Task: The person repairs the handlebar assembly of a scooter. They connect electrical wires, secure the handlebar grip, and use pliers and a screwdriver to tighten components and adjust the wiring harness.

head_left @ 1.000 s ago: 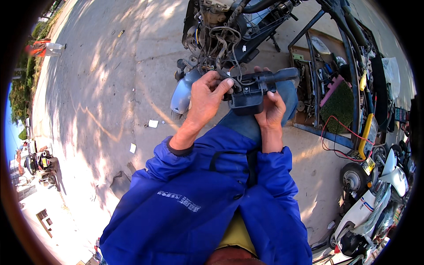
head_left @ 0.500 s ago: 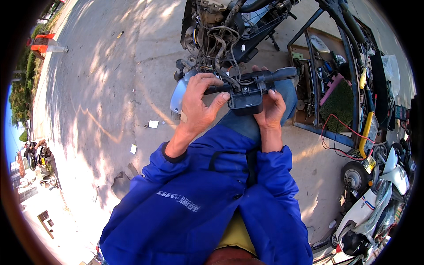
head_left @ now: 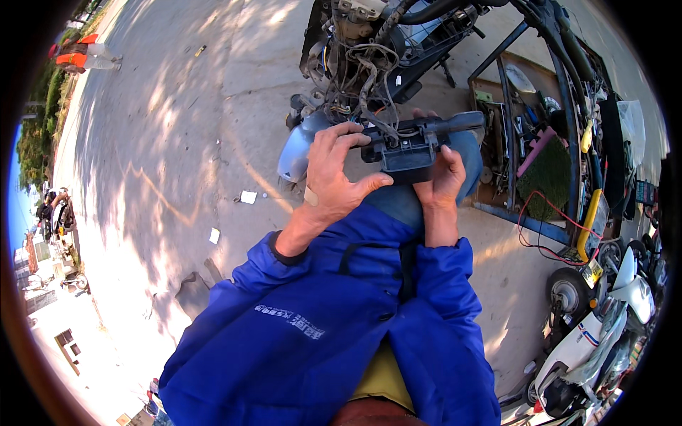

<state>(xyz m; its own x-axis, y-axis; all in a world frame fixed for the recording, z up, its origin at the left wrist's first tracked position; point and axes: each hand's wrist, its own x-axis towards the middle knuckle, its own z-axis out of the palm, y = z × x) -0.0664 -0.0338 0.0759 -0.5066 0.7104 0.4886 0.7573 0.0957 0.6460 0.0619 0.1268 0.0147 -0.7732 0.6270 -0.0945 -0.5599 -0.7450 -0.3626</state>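
Wires run from a partly stripped scooter front point(head_left: 355, 64) into a black handlebar housing point(head_left: 401, 153) above my lap. The housing has a box-shaped part on my side and a black handlebar grip point(head_left: 458, 122) sticking out to the right. My left hand point(head_left: 330, 170) holds its left side, fingers curled at the far edge and thumb along the near lower edge. At its right side my right hand point(head_left: 442, 177) grips from beneath, thumb against the near right corner and fingertips showing beyond the far edge. A blue-silver fender point(head_left: 298, 149) lies beyond my left hand.
A tool tray point(head_left: 490, 206) with loose tools and a green mat point(head_left: 547, 177) stands at the right inside a metal frame. Red and black cables point(head_left: 526, 213) hang near it. A white scooter point(head_left: 575, 355) lies lower right. A person in orange point(head_left: 78, 53) is far left.
My left hand has slid slightly right, its thumb now lower on the housing's near edge. The housing has shifted a little right and towards me, with my right hand still on it.
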